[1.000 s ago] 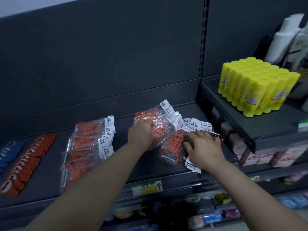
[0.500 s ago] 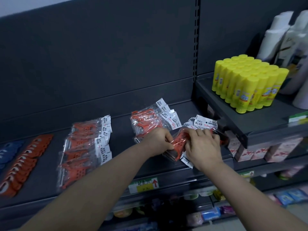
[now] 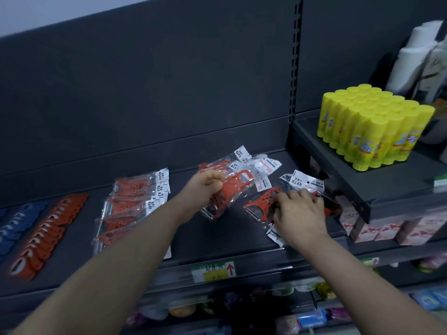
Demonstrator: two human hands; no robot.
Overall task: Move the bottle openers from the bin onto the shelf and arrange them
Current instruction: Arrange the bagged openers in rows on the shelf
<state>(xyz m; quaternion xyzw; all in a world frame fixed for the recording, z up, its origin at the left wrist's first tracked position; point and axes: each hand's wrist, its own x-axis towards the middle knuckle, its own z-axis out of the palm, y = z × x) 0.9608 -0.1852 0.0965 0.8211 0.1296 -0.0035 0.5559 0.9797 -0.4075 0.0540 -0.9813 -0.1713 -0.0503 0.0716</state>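
Head view, down (close) onto shelf (image 3: 229, 234).

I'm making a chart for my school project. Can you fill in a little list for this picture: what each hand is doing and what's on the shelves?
left hand: grips one orange opener packet, held tilted
right hand: lies on the loose packets; grip unclear
shelf: dark, holds all the packets
tidy stack: more packets, further left
far left: rows of unwrapped orange pieces and blue pieces
higher shelf, right: yellow tubes standing upright in a block
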